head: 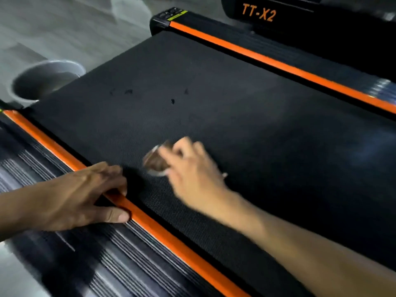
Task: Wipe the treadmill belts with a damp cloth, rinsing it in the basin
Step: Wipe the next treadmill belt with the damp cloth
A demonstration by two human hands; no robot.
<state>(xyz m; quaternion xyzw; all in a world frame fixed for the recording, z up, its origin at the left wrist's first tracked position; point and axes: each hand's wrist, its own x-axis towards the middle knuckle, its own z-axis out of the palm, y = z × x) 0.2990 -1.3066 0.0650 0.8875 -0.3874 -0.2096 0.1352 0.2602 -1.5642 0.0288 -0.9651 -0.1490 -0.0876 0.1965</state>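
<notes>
Belt point(214, 99) under us, few dark spots. Our right hand point(190, 168) grips brownish cloth point(155, 162) on it, blurry. Left hand point(85, 196) flat, fingers spread on orange rail point(150, 224). Basin point(42, 80) off corner.

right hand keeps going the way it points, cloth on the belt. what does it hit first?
Probably nothing solid soon: the right hand, gripping the cloth, faces bare belt. Small dark spots come first; the basin sits off left, seemingly outside the line.
</notes>
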